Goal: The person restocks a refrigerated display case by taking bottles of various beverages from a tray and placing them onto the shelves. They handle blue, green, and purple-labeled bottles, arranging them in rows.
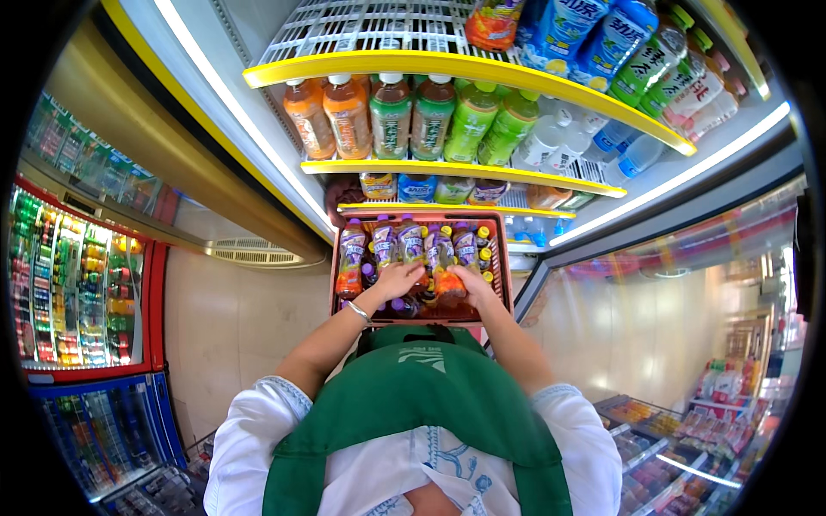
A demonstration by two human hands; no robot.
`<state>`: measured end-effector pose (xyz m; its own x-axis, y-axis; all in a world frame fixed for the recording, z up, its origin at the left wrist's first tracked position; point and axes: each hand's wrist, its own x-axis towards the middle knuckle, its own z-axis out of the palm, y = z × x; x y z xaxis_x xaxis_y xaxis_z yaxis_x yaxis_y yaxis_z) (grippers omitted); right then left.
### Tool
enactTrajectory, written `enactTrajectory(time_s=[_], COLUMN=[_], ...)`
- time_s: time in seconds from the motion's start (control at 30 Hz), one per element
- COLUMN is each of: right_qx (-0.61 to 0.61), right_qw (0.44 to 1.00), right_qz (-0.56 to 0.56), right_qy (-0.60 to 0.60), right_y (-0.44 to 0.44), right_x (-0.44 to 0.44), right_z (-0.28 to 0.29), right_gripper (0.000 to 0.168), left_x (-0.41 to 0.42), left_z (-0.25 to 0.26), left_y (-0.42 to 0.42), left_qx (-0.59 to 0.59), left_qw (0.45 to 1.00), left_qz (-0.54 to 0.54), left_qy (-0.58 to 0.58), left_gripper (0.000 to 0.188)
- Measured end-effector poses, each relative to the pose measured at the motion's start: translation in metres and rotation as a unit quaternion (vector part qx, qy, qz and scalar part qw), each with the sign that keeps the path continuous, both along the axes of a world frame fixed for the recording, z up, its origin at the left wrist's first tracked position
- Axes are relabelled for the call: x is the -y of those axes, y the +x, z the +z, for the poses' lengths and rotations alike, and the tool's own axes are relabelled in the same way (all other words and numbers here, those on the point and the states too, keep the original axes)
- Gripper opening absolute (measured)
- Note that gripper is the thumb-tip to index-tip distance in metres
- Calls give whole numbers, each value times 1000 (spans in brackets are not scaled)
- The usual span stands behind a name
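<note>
A red plastic crate (504, 264) is directly before me at the fridge's front. Bottles with purple caps and purple labels (352, 255) lie in it on top of other bottles, some with yellow caps (483, 232). My left hand (401, 278), with a silver bangle at the wrist, closes over the lower part of one purple-labelled bottle (411, 240). My right hand (472, 284) grips the orange lower end of another such bottle (450, 285). The fingers partly hide both bottles. Below the crate, a green apron covers my front.
Yellow-edged shelves (452, 169) of an upright drinks fridge rise beyond the crate, holding orange-tea bottles (346, 119), green bottles (471, 122) and clear bottles (548, 138). A glass door (645, 271) stands open at right. Another drinks fridge (77, 277) is at far left; packaged goods (664, 432) sit lower right.
</note>
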<state>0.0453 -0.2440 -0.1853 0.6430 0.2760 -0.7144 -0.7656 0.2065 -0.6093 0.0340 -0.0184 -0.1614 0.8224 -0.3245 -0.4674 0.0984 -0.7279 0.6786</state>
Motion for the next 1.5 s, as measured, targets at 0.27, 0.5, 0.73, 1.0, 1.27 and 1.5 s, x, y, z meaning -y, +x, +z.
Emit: enactTrajectory(time_s=[0.27,0.5,0.73,1.0,1.27,1.5], right_qx=[78,218,202,234,409,630], right_qw=[949,949,906,883,888,768], right_qz=[-27,21,44,119,119,-59], right_qy=[305,226,369,389,174,-98], right_y=[-45,-44,-47,-47,-23,27], right_x=[17,17,25,15,30,1], right_z=[60,112,137,170,244,389], right_gripper=[59,73,66,81,75,76], left_x=[70,92,78,75,64,45], left_z=[88,136,198,215,274,370], left_y=[32,27,17,1,40,129], left_qx=[-149,-15,-44,-16,287,416], left_qw=[718,700,715,716,817,763], left_qz=[327,326,213,133,61,57], left_qy=[-595,-635,-664,-685,-496,-492], left_gripper=[49,39,48,58,48,51])
